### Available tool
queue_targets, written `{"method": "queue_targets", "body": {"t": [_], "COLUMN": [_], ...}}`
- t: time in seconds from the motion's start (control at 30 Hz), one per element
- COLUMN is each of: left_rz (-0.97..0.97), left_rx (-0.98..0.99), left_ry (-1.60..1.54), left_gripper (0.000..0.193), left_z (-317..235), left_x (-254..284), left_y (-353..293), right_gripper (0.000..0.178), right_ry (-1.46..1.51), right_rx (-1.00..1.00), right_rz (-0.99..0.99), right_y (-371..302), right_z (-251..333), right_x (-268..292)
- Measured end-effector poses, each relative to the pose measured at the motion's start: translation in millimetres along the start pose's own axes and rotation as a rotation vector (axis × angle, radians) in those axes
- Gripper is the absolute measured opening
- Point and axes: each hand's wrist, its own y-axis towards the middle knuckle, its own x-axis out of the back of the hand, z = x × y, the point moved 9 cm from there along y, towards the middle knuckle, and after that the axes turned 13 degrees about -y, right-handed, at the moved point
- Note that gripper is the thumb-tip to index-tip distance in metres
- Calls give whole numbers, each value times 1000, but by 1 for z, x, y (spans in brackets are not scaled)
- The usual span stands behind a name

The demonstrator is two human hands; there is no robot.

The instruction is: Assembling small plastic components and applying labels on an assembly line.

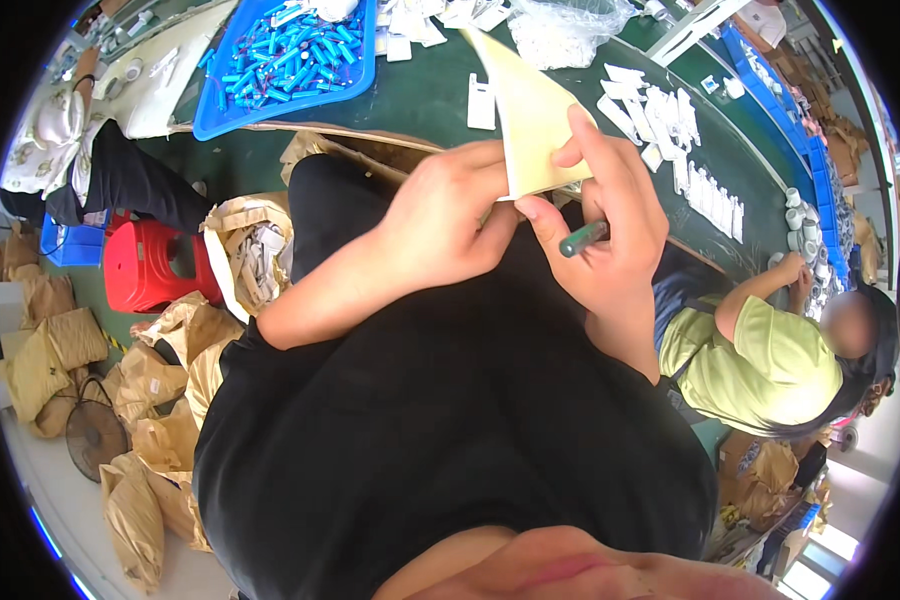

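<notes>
A pale yellow pad of paper (530, 120) stands up at a tilt above the near edge of the table. My left hand (448, 210) is closed on its lower left corner, with the fingertips partly hidden behind it. At its right side, my right hand (622, 225) has a dark green pen (583, 238) tucked across the palm. The thumb and fingers of that hand are bent around the pad's lower right part and touch it. A flat white plastic piece (481, 103) lies on the table just left of the pad.
A blue tray (206, 118) of small blue cylinders with wires sits on the green table (420, 95). White plastic parts (660, 115) lie to the right. A co-worker in a yellow-green shirt (760, 365) sits at right. A red stool (150, 265) and paper sacks (165, 440) stand at left.
</notes>
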Motion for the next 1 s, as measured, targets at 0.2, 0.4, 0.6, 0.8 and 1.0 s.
{"method": "queue_targets", "body": {"t": [0.2, 0.4, 0.6, 0.8, 1.0], "left_rz": [249, 187, 116, 68, 10], "left_rx": [-139, -68, 43, 273, 389], "left_ry": [307, 208, 229, 364, 543], "left_gripper": [30, 28, 14, 24, 23], "left_z": [-26, 4, 38, 72, 105], "left_x": [1, -10, -17, -11, 21], "left_y": [18, -8, -26, -36, -49], "right_gripper": [56, 44, 27, 14, 15], "right_ry": [-81, 90, 21, -153, 180], "right_rx": [121, -139, -94, -22, -74], "right_rz": [-2, 128, 92, 140, 223], "right_y": [-2, -26, -33, -40, -32], "right_z": [6, -11, -11, -2, 7], "right_x": [2, -15, -27, -52, -43]}}
